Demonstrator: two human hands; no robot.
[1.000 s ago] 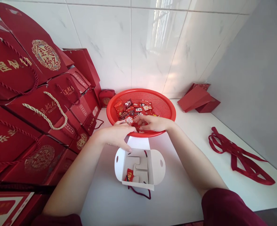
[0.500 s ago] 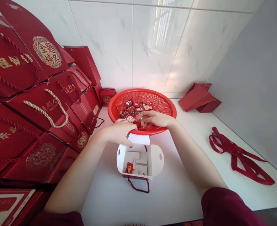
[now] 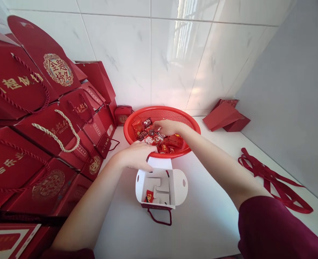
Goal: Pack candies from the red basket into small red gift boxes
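Note:
My right hand (image 3: 168, 126) is inside the red plastic basket (image 3: 195, 126), its bent fingertips down among small wrapped candies (image 3: 149, 140); whatever they grip is hidden. My left hand (image 3: 135, 154) lies across the basket's near left rim, fingers stretched out and thumb apart, the thumb over the back edge of a small gift box (image 3: 156, 207). That box stands unfolded at the top, with white flaps and a dark red cord handle (image 3: 160, 221). Inside it, a red packet (image 3: 149, 196) rests near the front left corner.
Red gift boxes (image 3: 50, 122) with cord handles are stacked along the left. A small red box (image 3: 123, 115) stands behind the basket's left side. Folded red cartons (image 3: 225, 117) lean at the back right, and red ribbon (image 3: 274, 180) lies on the white table (image 3: 202, 216).
My right hand has moved farther back and left within the basket, uncovering red packets near the front rim. My left hand stays by the box. The whole view has shifted slightly.

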